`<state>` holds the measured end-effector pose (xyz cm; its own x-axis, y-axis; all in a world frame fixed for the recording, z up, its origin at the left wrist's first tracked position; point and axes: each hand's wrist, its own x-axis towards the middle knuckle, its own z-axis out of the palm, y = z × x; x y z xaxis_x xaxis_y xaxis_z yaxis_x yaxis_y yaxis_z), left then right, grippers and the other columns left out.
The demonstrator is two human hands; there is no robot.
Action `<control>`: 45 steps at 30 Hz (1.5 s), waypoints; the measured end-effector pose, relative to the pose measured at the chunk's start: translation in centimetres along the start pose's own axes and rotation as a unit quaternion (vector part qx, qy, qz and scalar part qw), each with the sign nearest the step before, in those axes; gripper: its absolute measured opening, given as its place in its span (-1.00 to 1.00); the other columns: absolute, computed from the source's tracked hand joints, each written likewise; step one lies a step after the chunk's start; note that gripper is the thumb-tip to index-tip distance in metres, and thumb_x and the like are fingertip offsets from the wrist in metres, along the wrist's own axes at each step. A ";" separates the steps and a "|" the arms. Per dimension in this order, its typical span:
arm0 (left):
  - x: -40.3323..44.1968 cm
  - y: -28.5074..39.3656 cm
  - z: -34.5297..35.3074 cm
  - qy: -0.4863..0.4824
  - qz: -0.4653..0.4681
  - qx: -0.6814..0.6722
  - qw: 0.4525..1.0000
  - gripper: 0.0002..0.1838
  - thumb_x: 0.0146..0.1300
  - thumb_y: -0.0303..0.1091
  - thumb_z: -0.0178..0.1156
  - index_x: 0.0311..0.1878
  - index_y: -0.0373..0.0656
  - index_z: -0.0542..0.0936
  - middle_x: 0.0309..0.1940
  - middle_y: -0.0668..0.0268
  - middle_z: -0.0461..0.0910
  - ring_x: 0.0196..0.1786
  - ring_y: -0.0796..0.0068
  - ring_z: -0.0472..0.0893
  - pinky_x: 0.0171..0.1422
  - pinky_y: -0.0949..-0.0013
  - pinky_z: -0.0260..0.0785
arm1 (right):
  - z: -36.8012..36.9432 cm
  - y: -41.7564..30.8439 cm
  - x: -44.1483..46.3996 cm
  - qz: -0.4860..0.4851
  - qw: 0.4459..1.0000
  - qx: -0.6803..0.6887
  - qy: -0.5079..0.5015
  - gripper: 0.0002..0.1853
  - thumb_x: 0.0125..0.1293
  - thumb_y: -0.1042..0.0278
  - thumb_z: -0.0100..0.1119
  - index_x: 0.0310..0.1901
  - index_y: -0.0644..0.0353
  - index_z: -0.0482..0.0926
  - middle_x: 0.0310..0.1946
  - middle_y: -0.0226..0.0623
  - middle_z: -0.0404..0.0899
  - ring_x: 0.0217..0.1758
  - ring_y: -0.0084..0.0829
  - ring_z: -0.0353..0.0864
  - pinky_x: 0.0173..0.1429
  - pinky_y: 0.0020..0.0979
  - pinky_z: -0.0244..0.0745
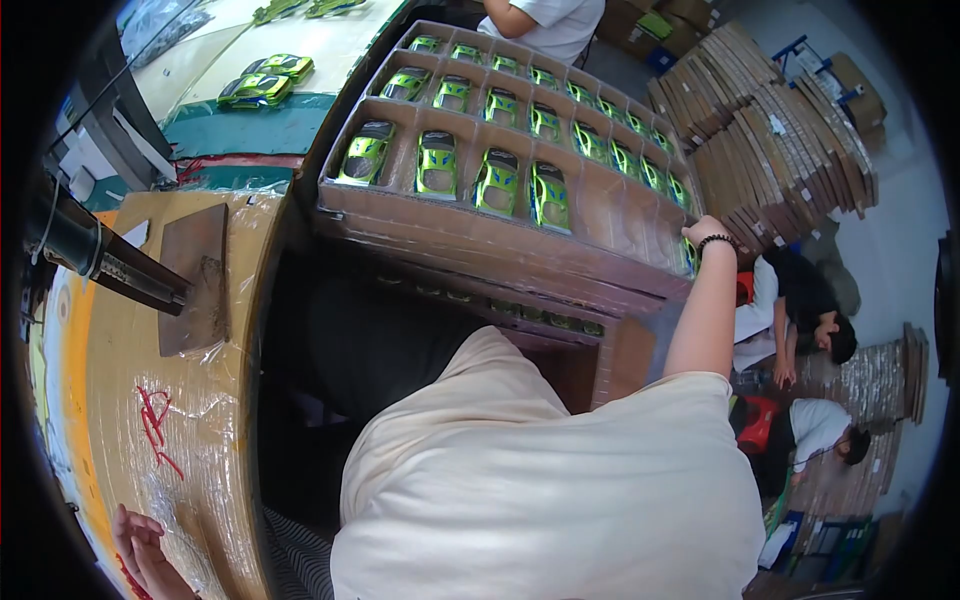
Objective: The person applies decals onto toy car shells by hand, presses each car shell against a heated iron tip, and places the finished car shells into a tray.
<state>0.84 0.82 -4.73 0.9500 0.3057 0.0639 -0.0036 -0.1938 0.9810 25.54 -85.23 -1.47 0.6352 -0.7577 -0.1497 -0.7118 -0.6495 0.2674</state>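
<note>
My right hand point(706, 231) reaches to the near right corner of a divided tray point(590, 245), its fingers closed at the end of a green toy car body point(688, 259). Several similar green car bodies point(436, 165) with dark and blue markings sit in the tray's compartments. In the front row, the compartments between the car body at my hand and the four-sided group at left hold nothing visible. My left hand point(146, 552) is at the lower left, above the plastic-wrapped cardboard surface point(205, 440). Its fingers are apart and slightly bent, with nothing in them.
More car bodies point(258, 88) lie on the green-edged table at upper left. A dark metal post point(130, 270) stands by a brown plate point(208, 285). Another loaded tray point(520, 308) shows below. Flattened cardboard stacks point(780, 130) and two seated people are at right; another person is beyond the tray.
</note>
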 end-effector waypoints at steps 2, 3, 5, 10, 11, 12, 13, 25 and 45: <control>-0.1 0.1 0.2 0.006 -0.002 -0.001 1.000 -0.55 0.46 -0.28 -0.11 0.35 -0.23 0.32 -0.20 0.35 0.36 -0.16 0.56 0.38 0.03 0.47 0.23 | 1.5 1.4 2.4 0.015 1.000 -0.010 0.002 -0.49 0.13 0.14 0.31 0.07 0.28 0.59 0.10 0.00 0.56 0.19 -0.12 0.56 0.27 -0.20 0.43; -0.1 0.1 0.2 0.009 -0.004 -0.002 1.000 -0.54 0.46 -0.28 -0.11 0.35 -0.23 0.31 -0.20 0.35 0.36 -0.16 0.56 0.37 0.03 0.47 0.22 | 1.3 1.3 1.8 0.024 1.000 -0.015 0.002 -0.48 0.11 0.14 0.35 0.06 0.28 0.59 0.10 -0.01 0.56 0.18 -0.14 0.57 0.27 -0.20 0.43; 0.0 -0.5 -0.4 -0.003 -0.002 -0.006 1.000 -0.53 0.46 -0.27 -0.10 0.36 -0.23 0.31 -0.19 0.35 0.36 -0.16 0.56 0.37 0.04 0.47 0.22 | 0.5 1.1 0.5 0.023 1.000 0.008 -0.014 -0.45 0.05 0.15 0.42 0.05 0.31 0.60 0.09 -0.02 0.57 0.18 -0.16 0.57 0.27 -0.22 0.44; -0.3 -0.4 -0.8 -0.024 0.037 0.003 0.999 -0.50 0.44 -0.22 -0.07 0.37 -0.24 0.30 -0.18 0.35 0.36 -0.16 0.54 0.38 0.04 0.45 0.23 | 0.1 1.5 -0.2 0.026 0.999 0.023 -0.011 -0.36 -0.08 0.09 0.52 -0.01 0.37 0.62 0.05 -0.01 0.60 0.13 -0.18 0.61 0.23 -0.27 0.47; -0.2 -0.7 -1.2 -0.024 0.045 0.001 0.999 -0.49 0.44 -0.21 -0.06 0.37 -0.25 0.30 -0.17 0.34 0.36 -0.16 0.53 0.38 0.05 0.44 0.23 | -0.2 1.6 -0.5 0.032 0.999 0.035 -0.019 -0.36 -0.10 0.10 0.53 -0.03 0.38 0.62 0.03 0.01 0.61 0.12 -0.17 0.62 0.21 -0.27 0.48; -0.3 -0.8 -1.6 -0.026 0.053 -0.001 0.998 -0.48 0.44 -0.20 -0.05 0.37 -0.25 0.30 -0.16 0.34 0.37 -0.16 0.52 0.38 0.05 0.44 0.23 | -0.1 1.7 -1.1 0.039 0.998 0.046 -0.028 -0.36 -0.13 0.10 0.54 -0.04 0.39 0.62 0.01 0.03 0.62 0.10 -0.16 0.63 0.19 -0.27 0.49; -0.2 -0.9 -1.9 -0.025 0.053 -0.003 0.998 -0.48 0.43 -0.19 -0.04 0.36 -0.26 0.30 -0.16 0.33 0.37 -0.15 0.52 0.39 0.05 0.43 0.23 | 0.3 2.1 -1.0 0.039 0.997 0.061 -0.030 -0.37 -0.14 0.11 0.54 -0.06 0.39 0.63 -0.02 0.05 0.62 0.08 -0.15 0.64 0.18 -0.27 0.50; -0.8 2.6 2.5 0.029 0.061 0.000 0.998 -0.51 0.28 -0.26 0.09 0.21 -0.35 0.41 -0.24 0.25 0.50 -0.16 0.44 0.50 0.01 0.38 0.34 | -9.1 -5.3 -16.4 -0.218 0.903 0.241 0.280 -0.53 0.20 0.22 0.26 0.02 0.44 0.52 -0.49 -0.27 0.53 -0.42 -0.45 0.52 -0.24 -0.39 0.46; -1.1 3.9 -2.8 0.280 0.128 -0.340 0.889 -0.60 0.44 -0.11 0.01 0.20 -0.14 0.38 0.05 0.26 0.54 0.08 0.40 0.57 0.10 0.24 0.49 | -5.0 -40.7 -68.6 -0.887 0.032 0.446 -0.116 -0.82 0.19 0.45 0.22 -0.20 0.33 0.55 -0.30 -0.09 0.52 -0.29 -0.11 0.53 -0.17 -0.22 0.46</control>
<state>-1.10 2.29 -0.49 0.5872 0.7856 0.1948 -0.5657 0.2262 0.7930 12.41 -6.50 2.73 -0.0321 0.6089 0.7926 0.5919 0.6505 -0.4758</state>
